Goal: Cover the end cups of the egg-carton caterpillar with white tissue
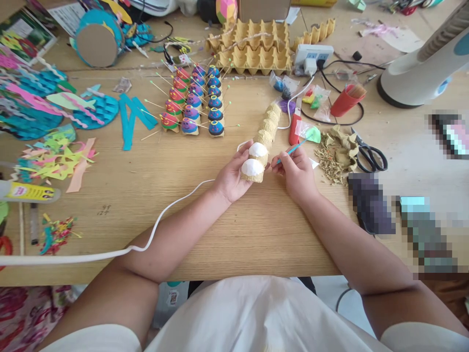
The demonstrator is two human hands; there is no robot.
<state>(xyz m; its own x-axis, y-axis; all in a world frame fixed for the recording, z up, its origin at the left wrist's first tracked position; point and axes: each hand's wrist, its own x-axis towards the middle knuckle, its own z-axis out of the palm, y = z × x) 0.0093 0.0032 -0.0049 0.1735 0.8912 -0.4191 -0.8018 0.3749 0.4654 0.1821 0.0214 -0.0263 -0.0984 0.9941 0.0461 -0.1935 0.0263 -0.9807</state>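
Left grip closed round a tan carton strip, its two nearest cups white; right grip pinching a thin blue tool beside it; the strip is over the tabletop, right of painted cup rows.

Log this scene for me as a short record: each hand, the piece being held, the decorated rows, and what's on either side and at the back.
Left hand: holding a tan carton strip
Right hand: gripping a thin blue stick
Held piece: nearest two cups white on top, others bare
Decorated rows: three, colourful, with yellow-green-tipped stalks
Left side: blue paper strips, mixed scraps
Right side: scissors beside torn carton scraps
Back: tan egg tray
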